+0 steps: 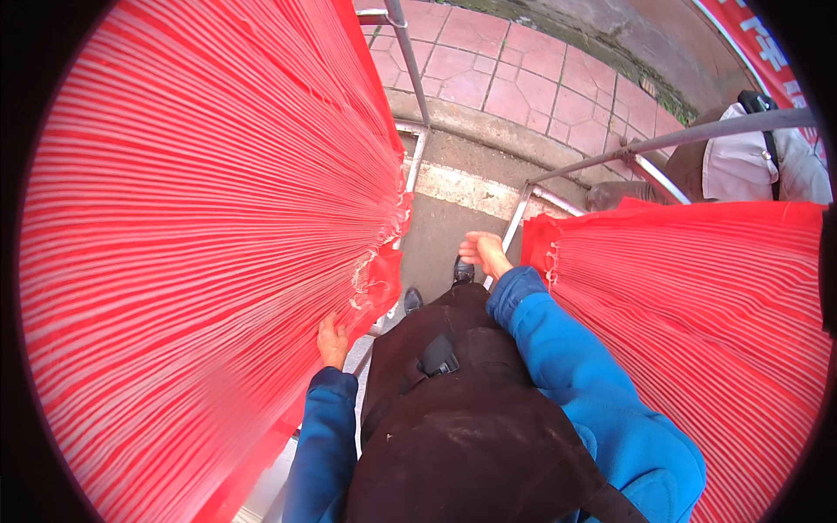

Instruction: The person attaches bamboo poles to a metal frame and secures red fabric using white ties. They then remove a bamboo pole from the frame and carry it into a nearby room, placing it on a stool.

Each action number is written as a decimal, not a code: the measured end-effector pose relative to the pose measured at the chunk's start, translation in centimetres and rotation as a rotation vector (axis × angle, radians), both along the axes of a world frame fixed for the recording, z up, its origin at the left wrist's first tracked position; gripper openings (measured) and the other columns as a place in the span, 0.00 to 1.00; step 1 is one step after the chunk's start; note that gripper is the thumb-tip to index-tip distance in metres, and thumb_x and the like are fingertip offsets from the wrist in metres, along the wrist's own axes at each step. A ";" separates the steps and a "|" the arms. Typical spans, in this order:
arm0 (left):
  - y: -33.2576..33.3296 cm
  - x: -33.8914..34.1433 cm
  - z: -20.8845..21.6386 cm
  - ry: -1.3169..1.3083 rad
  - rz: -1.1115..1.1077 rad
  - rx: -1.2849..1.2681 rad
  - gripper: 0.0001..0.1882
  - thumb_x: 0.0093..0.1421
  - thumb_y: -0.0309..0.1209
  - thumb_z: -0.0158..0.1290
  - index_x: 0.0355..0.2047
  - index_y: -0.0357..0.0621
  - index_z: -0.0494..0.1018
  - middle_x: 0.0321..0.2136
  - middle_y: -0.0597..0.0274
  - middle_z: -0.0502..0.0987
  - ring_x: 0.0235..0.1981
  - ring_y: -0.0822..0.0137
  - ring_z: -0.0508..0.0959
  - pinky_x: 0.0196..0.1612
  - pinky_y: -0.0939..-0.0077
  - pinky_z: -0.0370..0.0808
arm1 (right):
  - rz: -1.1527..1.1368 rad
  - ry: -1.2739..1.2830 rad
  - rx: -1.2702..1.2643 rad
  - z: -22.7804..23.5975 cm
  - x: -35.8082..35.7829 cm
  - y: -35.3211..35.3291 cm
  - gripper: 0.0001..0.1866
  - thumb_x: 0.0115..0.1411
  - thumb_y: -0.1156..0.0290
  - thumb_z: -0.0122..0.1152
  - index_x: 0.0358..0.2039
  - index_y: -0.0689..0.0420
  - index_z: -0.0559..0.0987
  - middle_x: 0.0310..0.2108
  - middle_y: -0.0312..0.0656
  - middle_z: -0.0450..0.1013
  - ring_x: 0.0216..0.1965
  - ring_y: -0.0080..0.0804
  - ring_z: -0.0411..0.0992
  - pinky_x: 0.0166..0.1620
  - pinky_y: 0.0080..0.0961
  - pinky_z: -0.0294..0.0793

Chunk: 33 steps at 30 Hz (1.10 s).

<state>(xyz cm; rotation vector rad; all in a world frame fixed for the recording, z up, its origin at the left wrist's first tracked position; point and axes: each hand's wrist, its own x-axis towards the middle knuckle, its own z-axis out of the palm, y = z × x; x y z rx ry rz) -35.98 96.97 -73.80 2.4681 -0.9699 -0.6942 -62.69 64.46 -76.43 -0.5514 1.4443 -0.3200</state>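
To my left, a large stack of red pleated material [209,200] with pale lines between its folds fans out, its edge frayed with loose white threads. My left hand [332,340] rests by the lower part of that edge, fingers stretched out and seemingly touching it. My right hand [484,251] is in the gap in front of me, fingers extended and holding nothing. Just right of it is the near corner of a second red pleated stack [680,314], also with white threads at its edge.
Metal frames stand by both stacks, with a left post [410,61] and a right rail [671,139]. A curb and pink paving [497,65] run ahead. At the upper right are white bundled cloth [741,166] and a red banner [750,39]. My black shoes [464,270] stand on grey ground.
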 end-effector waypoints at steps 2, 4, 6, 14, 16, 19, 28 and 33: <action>1.2 -0.6 -0.1 0.080 0.129 0.013 0.22 0.54 0.24 0.52 0.50 0.36 0.68 0.42 0.44 0.74 0.43 0.53 0.75 0.46 0.63 0.72 | 0.070 -0.003 -0.053 1.7 1.8 -2.5 0.13 0.62 0.70 0.47 0.43 0.63 0.74 0.34 0.51 0.76 0.31 0.40 0.76 0.31 0.34 0.79; 2.8 -1.1 -0.1 0.115 0.207 0.010 0.23 0.53 0.23 0.52 0.51 0.38 0.67 0.44 0.42 0.73 0.44 0.52 0.75 0.46 0.63 0.71 | 0.109 -0.058 -0.084 4.2 3.8 -5.2 0.13 0.62 0.70 0.46 0.43 0.62 0.74 0.33 0.50 0.76 0.31 0.39 0.76 0.31 0.34 0.79; 3.9 -0.7 -0.3 0.080 0.257 -0.021 0.23 0.52 0.23 0.51 0.50 0.37 0.67 0.46 0.39 0.72 0.48 0.45 0.72 0.51 0.59 0.69 | 0.174 -0.129 -0.200 7.2 5.8 -7.9 0.13 0.63 0.69 0.46 0.44 0.62 0.74 0.33 0.49 0.76 0.31 0.37 0.76 0.32 0.33 0.79; 5.3 5.0 -1.3 -0.117 0.274 -0.067 0.25 0.50 0.23 0.50 0.51 0.38 0.66 0.46 0.40 0.72 0.49 0.44 0.71 0.52 0.58 0.67 | 0.409 -0.253 -0.563 18.6 13.4 -13.9 0.19 0.59 0.74 0.53 0.51 0.61 0.69 0.40 0.49 0.73 0.33 0.35 0.76 0.33 0.30 0.79; 5.3 5.1 -1.1 -0.231 0.207 -0.115 0.25 0.50 0.24 0.51 0.51 0.38 0.66 0.46 0.40 0.72 0.48 0.45 0.71 0.52 0.58 0.67 | 0.436 -0.201 -0.701 20.7 15.4 -14.6 0.26 0.57 0.77 0.55 0.57 0.61 0.64 0.45 0.50 0.71 0.36 0.36 0.75 0.33 0.29 0.79; 5.3 4.1 -0.9 -0.209 0.214 -0.050 0.26 0.51 0.26 0.52 0.52 0.38 0.66 0.46 0.41 0.72 0.49 0.45 0.71 0.52 0.58 0.67 | 0.457 -0.179 -0.814 22.8 17.9 -15.5 0.41 0.51 0.82 0.56 0.64 0.57 0.51 0.55 0.52 0.63 0.43 0.39 0.73 0.34 0.29 0.79; 6.8 -2.3 0.3 0.241 0.620 -0.045 0.17 0.51 0.36 0.57 0.36 0.36 0.76 0.29 0.47 0.79 0.33 0.54 0.79 0.39 0.64 0.74 | 0.560 -0.296 -0.870 25.0 22.7 -19.7 0.43 0.47 0.80 0.61 0.64 0.53 0.55 0.57 0.52 0.61 0.45 0.39 0.72 0.34 0.29 0.77; 7.0 -1.8 2.0 0.618 1.290 -0.248 0.25 0.55 0.36 0.55 0.52 0.43 0.62 0.40 0.55 0.74 0.30 0.62 0.77 0.24 0.70 0.75 | 0.744 -0.300 -0.845 24.8 24.6 -22.2 0.31 0.54 0.73 0.57 0.59 0.57 0.62 0.51 0.49 0.68 0.47 0.38 0.71 0.35 0.28 0.77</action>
